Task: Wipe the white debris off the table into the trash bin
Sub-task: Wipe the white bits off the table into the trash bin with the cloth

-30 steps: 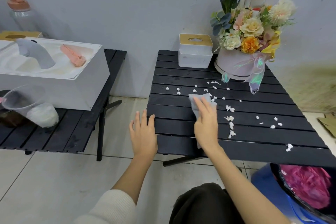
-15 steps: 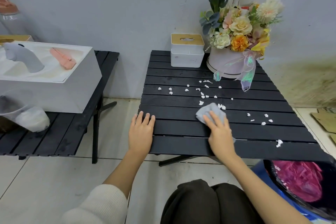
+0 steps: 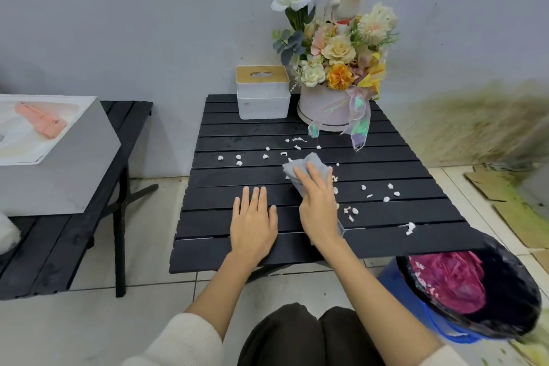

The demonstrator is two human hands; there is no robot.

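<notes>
Pressing grey cloth [image 3: 300, 166] onto black slatted table [image 3: 237, 134] with right hand [image 3: 319, 211], fingers straight, not curled round it. Resting left hand [image 3: 254, 223] flat just beside, fingers extended, holding nothing. Got white debris [image 3: 386, 198] scattered behind and right of cloth, trash bin [image 3: 505, 321] on floor by near-right corner.

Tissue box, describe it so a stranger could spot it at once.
Find the black slatted table by the grey wall. At its far edge, left of the flower arrangement, stands the tissue box. Only it is square and white with a slotted wooden lid.
</notes>
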